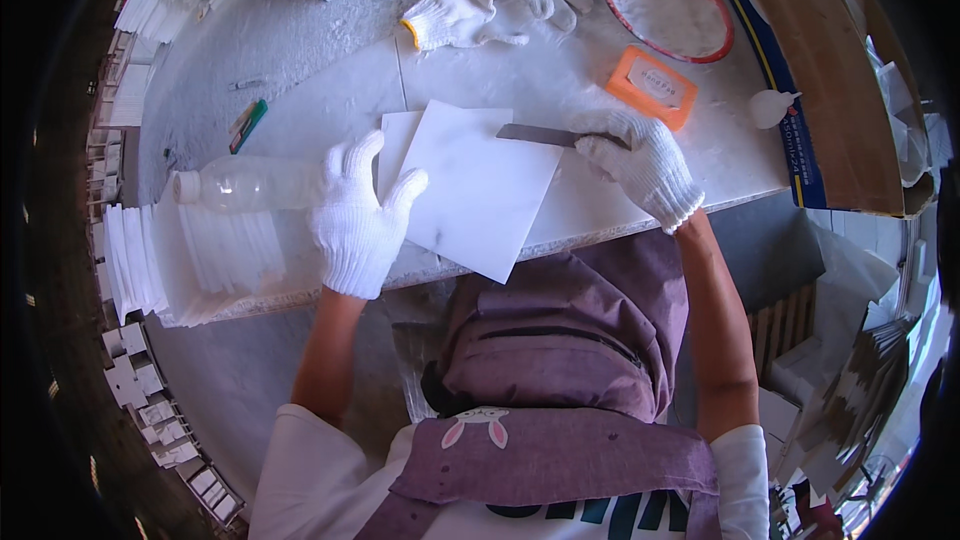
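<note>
Both of my hands wear white knit gloves. My left hand (pixel 358 215) is open, thumb and fingers apart, at the left edge of a white square tile with faint grey marks (pixel 480 195). Its thumb overlaps that edge; I cannot tell whether it presses on it. The tile lies turned at an angle, its near corner jutting past the table's front edge. Another white tile (pixel 398 135) shows partly from beneath it. In my right hand (pixel 640 160) is a dark flat metal blade (pixel 537 134), pointing left, its tip over the tile's upper right corner.
A clear plastic bottle (pixel 250 183) lies left of my left hand, with a green-handled tool (pixel 249 127) behind it. Spare gloves (pixel 455 12), a red ring (pixel 728 32), an orange box (pixel 652 88), a white squeeze bulb (pixel 771 108) and a cardboard box (pixel 825 70) surround the work area. White stacks (pixel 133 258) stand left.
</note>
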Available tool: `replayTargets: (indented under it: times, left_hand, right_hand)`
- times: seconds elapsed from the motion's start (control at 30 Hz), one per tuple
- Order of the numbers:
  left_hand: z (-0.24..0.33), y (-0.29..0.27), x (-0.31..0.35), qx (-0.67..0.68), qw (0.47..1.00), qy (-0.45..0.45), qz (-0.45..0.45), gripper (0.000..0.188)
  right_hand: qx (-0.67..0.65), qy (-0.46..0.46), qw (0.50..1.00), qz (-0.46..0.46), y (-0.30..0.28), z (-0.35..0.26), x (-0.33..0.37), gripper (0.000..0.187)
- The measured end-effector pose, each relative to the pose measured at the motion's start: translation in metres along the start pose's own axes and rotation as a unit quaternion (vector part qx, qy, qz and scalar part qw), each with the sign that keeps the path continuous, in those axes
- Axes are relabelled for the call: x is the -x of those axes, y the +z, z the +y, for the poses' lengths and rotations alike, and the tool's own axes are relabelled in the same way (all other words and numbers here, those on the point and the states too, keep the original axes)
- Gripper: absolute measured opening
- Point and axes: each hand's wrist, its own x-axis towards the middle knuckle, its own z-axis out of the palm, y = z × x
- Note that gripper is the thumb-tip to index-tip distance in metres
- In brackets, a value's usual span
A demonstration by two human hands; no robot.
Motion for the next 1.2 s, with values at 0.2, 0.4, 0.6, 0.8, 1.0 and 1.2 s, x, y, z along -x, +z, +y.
replayTargets:
  times: [0.2, 0.4, 0.6, 0.8, 1.0, 1.2]
  left_hand:
    - [-0.005, 0.008, 0.02, 0.076, 0.964, 0.254, -0.032, 0.063]
    - [-0.006, 0.031, 0.039, 0.09, 0.948, 0.3, -0.065, 0.069]
    - [-0.008, 0.032, 0.04, 0.068, 0.945, 0.31, -0.076, 0.074]
    - [-0.009, 0.036, 0.041, 0.072, 0.945, 0.313, -0.062, 0.074]
    - [-0.01, 0.038, 0.042, 0.08, 0.946, 0.311, -0.053, 0.07]
    - [-0.007, 0.035, 0.038, 0.095, 0.943, 0.314, -0.053, 0.069]
  right_hand:
    - [0.008, -0.019, 1.0, -0.02, 0.003, -0.001, -0.012, 0.024]
    - [0.03, -0.06, 0.996, -0.051, 0.002, 0.001, -0.024, 0.023]
    - [0.06, -0.063, 0.992, -0.086, -0.001, -0.012, -0.029, 0.024]
    - [0.092, -0.132, 0.983, -0.092, 0.005, -0.009, -0.038, 0.025]
    - [0.137, -0.134, 0.976, -0.106, 0.001, -0.011, -0.031, 0.025]
    - [0.158, -0.215, 0.96, -0.081, 0.006, 0.0, -0.036, 0.031]
